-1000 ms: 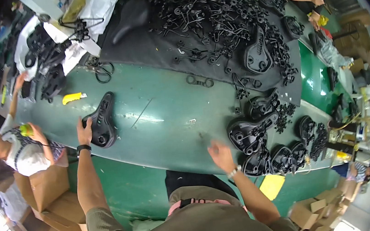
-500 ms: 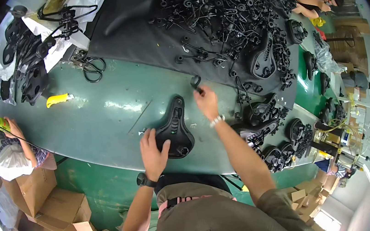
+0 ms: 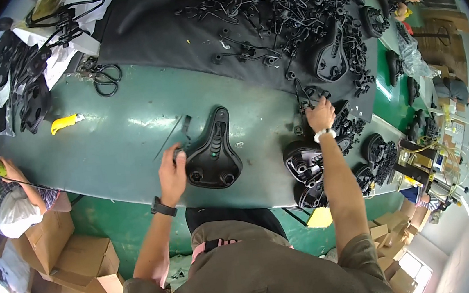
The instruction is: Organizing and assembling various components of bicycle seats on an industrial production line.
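A black bicycle saddle (image 3: 221, 157) lies underside up on the green tabletop, its narrow nose pointing away from me. Just left of it, my left hand (image 3: 172, 174) is closed on a black strap-like part (image 3: 186, 128), which is slightly blurred. Over on the right, my right hand (image 3: 321, 116) is bent down among small black parts (image 3: 314, 93) by the edge of the dark sheet. Its fingertips are drawn together on something there that I cannot make out. Several more saddles (image 3: 303, 161) sit close to my right forearm.
A heap of black metal saddle frames (image 3: 263, 2) covers the dark sheet (image 3: 145, 40). Scissors (image 3: 106, 80) and a yellow utility knife (image 3: 66, 122) lie on the left. Co-workers sit at the far left and far right. Cardboard boxes (image 3: 79, 262) stand on the floor.
My right hand has moved right from beside the saddle, where it held a looped black part, to the small parts. My left hand has left the saddle and now holds a black strap-like part.
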A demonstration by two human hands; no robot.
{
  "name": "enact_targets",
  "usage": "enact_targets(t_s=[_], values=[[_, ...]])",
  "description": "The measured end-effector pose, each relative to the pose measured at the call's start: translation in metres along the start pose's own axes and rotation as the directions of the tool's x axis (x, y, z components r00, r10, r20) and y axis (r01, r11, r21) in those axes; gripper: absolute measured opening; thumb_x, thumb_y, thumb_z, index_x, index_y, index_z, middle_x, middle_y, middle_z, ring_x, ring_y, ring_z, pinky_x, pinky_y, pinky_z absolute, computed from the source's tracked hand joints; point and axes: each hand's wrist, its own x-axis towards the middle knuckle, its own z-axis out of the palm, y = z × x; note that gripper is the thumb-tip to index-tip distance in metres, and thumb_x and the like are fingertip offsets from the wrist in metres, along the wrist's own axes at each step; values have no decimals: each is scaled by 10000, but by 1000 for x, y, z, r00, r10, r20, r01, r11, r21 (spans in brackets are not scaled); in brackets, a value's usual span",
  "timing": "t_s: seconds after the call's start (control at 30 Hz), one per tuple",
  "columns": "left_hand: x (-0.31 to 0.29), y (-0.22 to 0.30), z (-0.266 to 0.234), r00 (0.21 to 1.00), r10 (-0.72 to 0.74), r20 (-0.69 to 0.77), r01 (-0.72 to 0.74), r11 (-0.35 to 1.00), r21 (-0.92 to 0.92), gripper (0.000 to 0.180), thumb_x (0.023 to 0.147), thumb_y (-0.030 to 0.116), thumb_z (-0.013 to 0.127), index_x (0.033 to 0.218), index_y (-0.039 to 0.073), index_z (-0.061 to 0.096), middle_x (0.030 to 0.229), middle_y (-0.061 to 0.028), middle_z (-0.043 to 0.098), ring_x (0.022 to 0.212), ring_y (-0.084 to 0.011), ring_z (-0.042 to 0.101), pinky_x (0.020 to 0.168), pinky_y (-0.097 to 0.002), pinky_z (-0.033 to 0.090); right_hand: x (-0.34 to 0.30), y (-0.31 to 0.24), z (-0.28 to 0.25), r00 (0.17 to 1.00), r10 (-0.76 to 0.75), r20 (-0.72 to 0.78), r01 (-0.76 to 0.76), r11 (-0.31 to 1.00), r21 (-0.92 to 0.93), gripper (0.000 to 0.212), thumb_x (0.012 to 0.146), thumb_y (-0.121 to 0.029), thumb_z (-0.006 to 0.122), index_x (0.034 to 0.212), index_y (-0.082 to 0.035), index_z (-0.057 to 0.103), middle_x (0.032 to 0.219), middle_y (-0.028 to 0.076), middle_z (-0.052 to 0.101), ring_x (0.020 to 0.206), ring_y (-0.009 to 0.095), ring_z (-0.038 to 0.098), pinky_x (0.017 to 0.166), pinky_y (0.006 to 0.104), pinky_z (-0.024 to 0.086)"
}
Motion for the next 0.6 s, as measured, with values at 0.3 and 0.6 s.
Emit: enact_targets(t_s=[0.3,0.6], values=[[-30,-2,-25,996,-23,82,13,993,117,385,1007,227,558,1338,32,527,1251,-199,545,942,-338,642,833,-392,530,-116,-83,4,827,-561,33,398,627,670,408,811,-256,705,1139,-24,636,1167,196,628,1121,403,552,961,497,455],[-55,-4,-25,996,-4,94,9,999,-46,397,944,153,657,1308,36,547,1305,-164,576,945,-290,642,817,-368,544,-25,-19,33,918,187,349,-298,906,299,1004,735,-501,770,1440,53,317,1337,319,506,1225,464,516,1047,488,429]])
